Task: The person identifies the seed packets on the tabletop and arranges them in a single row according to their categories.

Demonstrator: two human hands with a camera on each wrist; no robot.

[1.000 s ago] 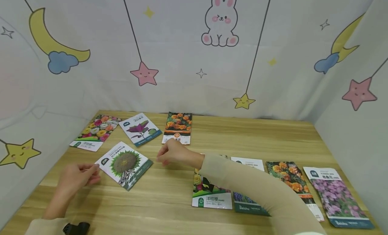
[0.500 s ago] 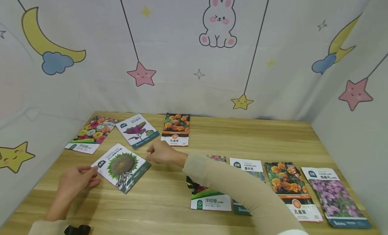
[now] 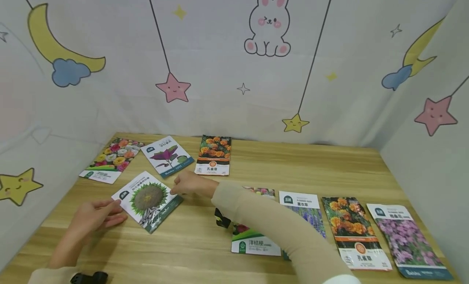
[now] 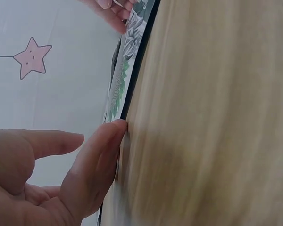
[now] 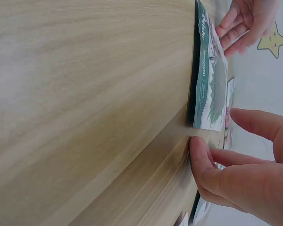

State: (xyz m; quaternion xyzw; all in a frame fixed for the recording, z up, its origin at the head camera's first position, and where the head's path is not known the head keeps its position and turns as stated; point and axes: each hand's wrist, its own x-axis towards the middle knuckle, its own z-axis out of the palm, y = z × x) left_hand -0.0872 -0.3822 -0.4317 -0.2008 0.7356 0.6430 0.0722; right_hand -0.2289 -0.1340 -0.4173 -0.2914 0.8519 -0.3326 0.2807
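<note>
A sunflower seed packet point(image 3: 148, 198) lies askew on the wooden table, between both hands. My left hand point(image 3: 95, 216) is at its left corner; in the left wrist view an index fingertip point(image 4: 121, 125) touches the packet edge while the thumb point(image 4: 61, 142) stays apart. My right hand point(image 3: 192, 183) is by the packet's right corner. In the right wrist view its thumb point(image 5: 257, 122) and index finger point(image 5: 200, 157) are spread near that corner, with nothing pinched between them. Just behind lies a purple-leaf seed packet point(image 3: 166, 155).
At the back are a mixed-flower packet point(image 3: 113, 159) and an orange marigold packet point(image 3: 213, 155). A front-right row holds another mixed-flower packet point(image 3: 256, 243), partly under the right sleeve, a lavender packet point(image 3: 311, 219), a second marigold packet point(image 3: 355, 233) and a pink-purple flower packet point(image 3: 410, 239). Printed curtains surround the table.
My right hand has moved left, from beside the marigold packet to the sunflower packet's right corner. The left hand stays at the left corner, and the packets look unmoved.
</note>
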